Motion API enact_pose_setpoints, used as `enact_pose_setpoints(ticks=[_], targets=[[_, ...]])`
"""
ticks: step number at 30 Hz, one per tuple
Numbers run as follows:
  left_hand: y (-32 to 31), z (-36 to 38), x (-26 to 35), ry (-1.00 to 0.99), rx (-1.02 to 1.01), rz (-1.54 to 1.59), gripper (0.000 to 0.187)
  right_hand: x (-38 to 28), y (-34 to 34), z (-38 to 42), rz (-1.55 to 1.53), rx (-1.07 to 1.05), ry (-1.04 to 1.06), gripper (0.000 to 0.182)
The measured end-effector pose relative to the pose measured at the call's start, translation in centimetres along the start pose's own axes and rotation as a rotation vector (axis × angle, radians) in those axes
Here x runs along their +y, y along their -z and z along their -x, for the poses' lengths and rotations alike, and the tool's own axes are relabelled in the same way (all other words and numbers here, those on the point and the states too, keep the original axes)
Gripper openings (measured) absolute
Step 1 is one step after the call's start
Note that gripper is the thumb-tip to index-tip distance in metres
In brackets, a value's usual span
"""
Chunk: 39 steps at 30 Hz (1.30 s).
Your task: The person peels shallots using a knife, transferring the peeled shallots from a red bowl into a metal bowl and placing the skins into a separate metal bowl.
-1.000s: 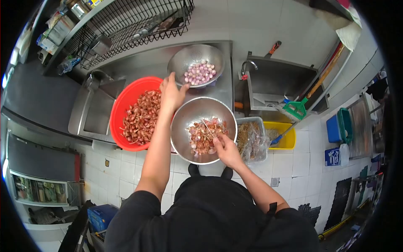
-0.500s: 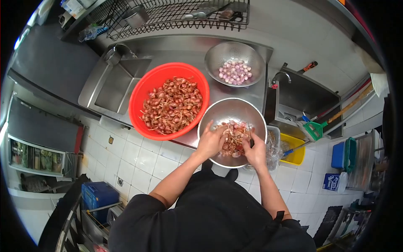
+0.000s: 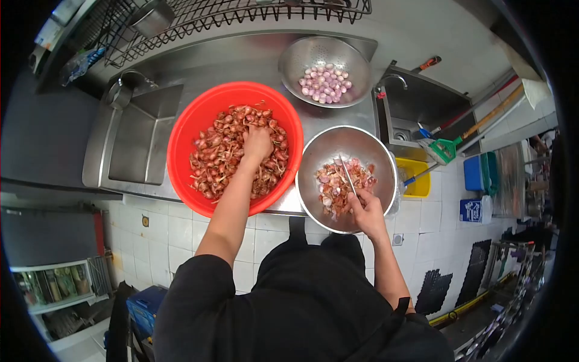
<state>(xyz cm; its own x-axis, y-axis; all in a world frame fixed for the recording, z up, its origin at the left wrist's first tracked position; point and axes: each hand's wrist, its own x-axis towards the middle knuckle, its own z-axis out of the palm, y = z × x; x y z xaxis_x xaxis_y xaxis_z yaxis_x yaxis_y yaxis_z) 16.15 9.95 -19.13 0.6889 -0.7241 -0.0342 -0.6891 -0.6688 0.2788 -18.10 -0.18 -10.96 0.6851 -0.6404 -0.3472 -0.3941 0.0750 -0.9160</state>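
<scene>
My left hand (image 3: 259, 145) is in the red basin (image 3: 176, 163), on the heap of unpeeled shallots (image 3: 220, 148). Its fingers curl down among them and look closed; the fingertips and anything between them are hidden. A knife (image 3: 348, 175) is in my right hand (image 3: 367, 214), its blade pointing away from me over the steel bowl (image 3: 313, 145). Under the blade lie brown and pink shallot skins and trimmings (image 3: 338, 196). Peeled pale purple shallots (image 3: 325, 84) rest in a perforated colander (image 3: 356, 57) behind the bowl.
A steel sink (image 3: 142, 139) stands left of the basin, and another sink (image 3: 416, 114) lies to the right. Below that one is a yellow tub (image 3: 417, 181). A green-headed broom (image 3: 445, 149) leans nearby. A wire rack (image 3: 229, 21) hangs above the counter.
My left hand has left the steel bowl and reached left into the shallots in the red basin. The right hand stays over the bowl with the knife. The view has shifted.
</scene>
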Motion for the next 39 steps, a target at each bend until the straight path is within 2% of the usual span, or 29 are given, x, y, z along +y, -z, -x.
enact_pose_setpoints(ticks=[1, 3, 4, 5, 7, 8, 10, 11, 12, 13, 16, 17, 19, 22, 25, 28, 29, 31, 32, 36, 38, 39], targets=[[0.4, -0.6, -0.2, -0.013, 0.000, 0.004, 0.025, -0.1, -0.2, 0.1, 0.006, -0.015, 0.027, 0.023], [1.2, -1.4, -0.5, -0.026, -0.154, -0.161, 0.029, 0.4, -0.4, 0.0, 0.078, -0.028, 0.008, 0.025], [1.0, -1.0, -0.9, -0.059, -0.034, -0.062, 0.031, 0.2, -0.9, 0.2, 0.022, -0.017, 0.079, 0.024], [1.1, -0.4, -1.4, -0.065, -0.033, -0.059, 0.031, 0.0, -1.1, 0.3, -0.035, -0.008, 0.152, 0.023], [3.4, 1.0, -1.3, 0.002, 0.112, 0.387, 0.030, -0.2, -0.9, 0.3, -0.013, -0.001, 0.161, 0.026], [4.4, 1.9, -0.7, -0.016, 0.114, 0.381, 0.030, -1.0, -0.8, 0.5, -0.021, 0.012, 0.166, 0.028], [6.3, 4.4, 1.0, 0.132, -0.033, 1.409, 0.029, -2.1, -0.7, 1.1, -0.038, 0.046, 0.161, 0.031], [6.9, 5.7, 2.6, 0.123, -0.059, 1.406, 0.029, -2.5, -0.7, 1.4, -0.043, 0.020, 0.228, 0.033], [7.5, 6.9, 4.6, 0.072, -0.093, 1.594, 0.029, -2.8, -0.7, 1.7, -0.047, -0.001, 0.291, 0.036], [7.6, 8.1, 6.4, 0.025, -0.135, 1.783, 0.030, -3.1, -0.9, 2.2, -0.053, 0.029, 0.271, 0.036], [6.7, 10.3, 10.1, 0.016, -0.274, 1.965, 0.029, -4.5, -1.7, 3.0, -0.201, -0.071, 0.312, 0.041], [6.4, 11.0, 11.3, 0.014, -0.305, 1.968, 0.029, -5.1, -1.7, 3.2, -0.204, -0.089, 0.327, 0.042], [6.5, 12.2, 13.3, -0.007, -0.234, 1.844, 0.029, -5.3, -1.3, 3.2, -0.131, -0.097, 0.273, 0.044], [7.1, 13.2, 15.1, -0.081, -0.208, 1.777, 0.027, -5.2, -0.7, 2.8, -0.005, -0.008, 0.487, 0.046], [7.4, 13.6, 16.1, -0.133, -0.179, 1.705, 0.026, -5.1, -0.3, 2.7, 0.006, 0.034, 0.565, 0.044], [6.9, 14.4, 17.7, -0.226, 0.002, 1.554, 0.025, -5.4, -0.6, 2.7, -0.027, 0.154, 0.622, 0.037], [7.0, 14.8, 18.2, -0.233, 0.000, 1.556, 0.025, -5.3, -0.9, 2.6, -0.026, 0.160, 0.626, 0.037], [7.4, 15.4, 19.2, -0.247, 0.128, 1.464, 0.024, -5.2, -1.5, 2.7, -0.115, 0.262, 0.618, 0.030], [7.4, 15.5, 19.4, -0.247, 0.133, 1.463, 0.024, -5.3, -1.4, 3.1, -0.162, 0.253, 0.557, 0.027], [6.1, 15.8, 19.2, -0.326, 0.195, 1.438, 0.027, -5.3, -1.5, 3.3, -0.238, 0.271, 0.561, 0.027], [5.9, 15.7, 18.9, -0.385, 0.240, 1.165, 0.028, -5.5, -1.2, 3.6, -0.345, 0.210, 0.453, 0.028], [6.0, 15.5, 19.1, -0.389, 0.242, 1.167, 0.028, -5.5, -1.0, 3.5, -0.342, 0.212, 0.457, 0.028]])
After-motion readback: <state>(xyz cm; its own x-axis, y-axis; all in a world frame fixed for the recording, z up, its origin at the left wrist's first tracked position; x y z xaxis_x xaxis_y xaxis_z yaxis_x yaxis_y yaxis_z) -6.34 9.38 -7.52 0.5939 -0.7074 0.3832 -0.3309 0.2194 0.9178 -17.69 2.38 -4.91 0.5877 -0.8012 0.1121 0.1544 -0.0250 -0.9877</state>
